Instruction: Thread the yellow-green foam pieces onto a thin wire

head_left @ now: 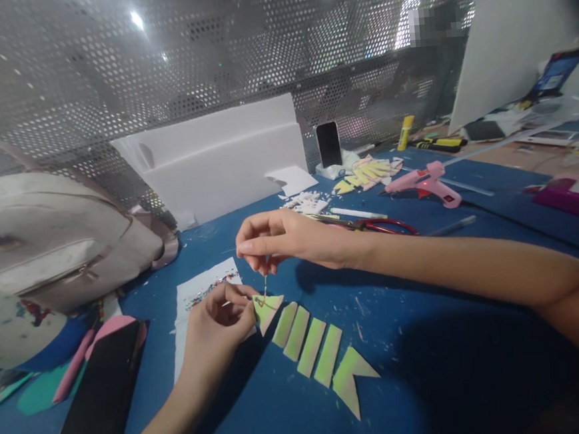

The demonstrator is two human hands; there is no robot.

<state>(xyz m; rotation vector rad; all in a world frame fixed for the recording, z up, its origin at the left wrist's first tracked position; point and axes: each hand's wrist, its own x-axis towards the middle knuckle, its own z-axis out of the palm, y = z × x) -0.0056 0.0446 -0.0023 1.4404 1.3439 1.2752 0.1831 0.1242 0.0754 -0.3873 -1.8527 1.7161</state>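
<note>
My left hand [222,319] is closed, its thumb and forefinger pinching the left corner of a pale green triangular piece [268,309]. Above it my right hand [276,239] is also closed, fingertips pressed together on a thin strand [265,284] that runs down to the triangle. Small bead-like bits seem to sit on the strand; they are too small to make out. To the triangle's right lie several green strips [312,345] in a slanted row, ending in a V-notched tail-shaped piece [353,376]. Partly under my left hand is a white sheet [184,319] with colourful tiny bits.
A pink glue gun [430,182] lies at right, near red-handled scissors [390,226] and a white pen [358,213]. Farther back are green cut pieces [369,172], a phone [328,144] and a yellow glue stick [406,133]. A backpack [60,228] and black case [96,399] occupy the left.
</note>
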